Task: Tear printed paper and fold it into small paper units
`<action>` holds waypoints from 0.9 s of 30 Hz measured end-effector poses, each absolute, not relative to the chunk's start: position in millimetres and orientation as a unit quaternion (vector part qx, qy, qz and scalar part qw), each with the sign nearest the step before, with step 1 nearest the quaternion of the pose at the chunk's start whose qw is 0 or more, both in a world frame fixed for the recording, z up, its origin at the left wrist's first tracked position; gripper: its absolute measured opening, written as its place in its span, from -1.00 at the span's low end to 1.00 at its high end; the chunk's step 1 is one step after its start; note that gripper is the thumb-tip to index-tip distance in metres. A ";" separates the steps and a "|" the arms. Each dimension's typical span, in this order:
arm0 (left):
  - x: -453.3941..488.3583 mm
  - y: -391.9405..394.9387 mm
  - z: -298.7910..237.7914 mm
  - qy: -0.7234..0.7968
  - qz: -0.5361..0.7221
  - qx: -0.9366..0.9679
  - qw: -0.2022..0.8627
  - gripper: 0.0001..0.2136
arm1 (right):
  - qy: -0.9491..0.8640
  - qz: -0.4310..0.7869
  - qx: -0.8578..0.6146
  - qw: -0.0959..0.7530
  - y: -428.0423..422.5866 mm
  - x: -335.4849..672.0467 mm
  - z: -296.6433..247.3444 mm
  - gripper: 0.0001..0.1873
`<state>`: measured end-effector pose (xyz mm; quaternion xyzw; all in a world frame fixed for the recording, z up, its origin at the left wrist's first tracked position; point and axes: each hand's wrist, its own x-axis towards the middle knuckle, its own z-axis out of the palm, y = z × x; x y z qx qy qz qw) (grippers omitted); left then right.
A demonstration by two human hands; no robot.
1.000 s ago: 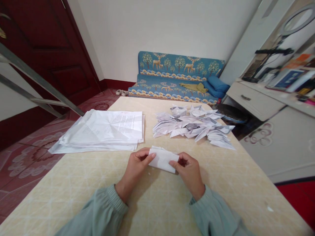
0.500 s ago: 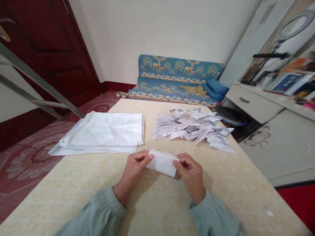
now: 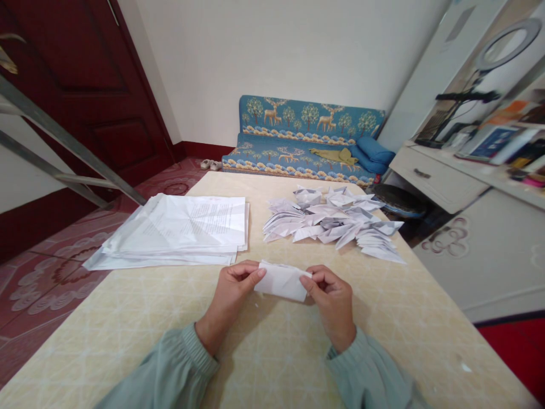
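Observation:
A small folded sheet of white paper [image 3: 281, 282] is held between my two hands, just above the table [image 3: 272, 352]. My left hand [image 3: 233, 289] pinches its left end, thumb on the near face and fingers behind. On its right end, my right hand [image 3: 333, 298] has a like grip, its fingertips partly hidden by the paper. Beyond my left hand lies a stack of creased, printed sheets [image 3: 179, 227]. Past my right hand is a pile of pointed, folded paper pieces [image 3: 332, 218], several of them nested in rows.
A metal ladder [image 3: 72, 136] leans at the left by a dark red door [image 3: 102, 85]. Behind the table's far edge stands a blue patterned sofa [image 3: 298, 128]. At the right are a stool [image 3: 400, 200] and a white cabinet [image 3: 489, 244] holding a ring light and books.
The folded paper has tilted a little, so its near face looks shorter and its lower edge sits higher. Both hands keep their pinch and have barely moved.

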<state>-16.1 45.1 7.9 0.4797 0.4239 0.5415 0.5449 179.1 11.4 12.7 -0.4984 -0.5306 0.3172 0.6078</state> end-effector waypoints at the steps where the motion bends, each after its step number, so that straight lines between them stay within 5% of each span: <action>1: -16.0 45.1 7.8 0.425 0.543 0.477 0.544 -0.91 | -0.526 0.321 -0.498 0.610 11.5 179.1 12.5 -0.77; 27: -15.4 41.8 7.2 0.450 0.552 0.510 0.481 -0.84 | -0.488 0.356 -0.505 0.616 11.6 179.2 6.6 -0.74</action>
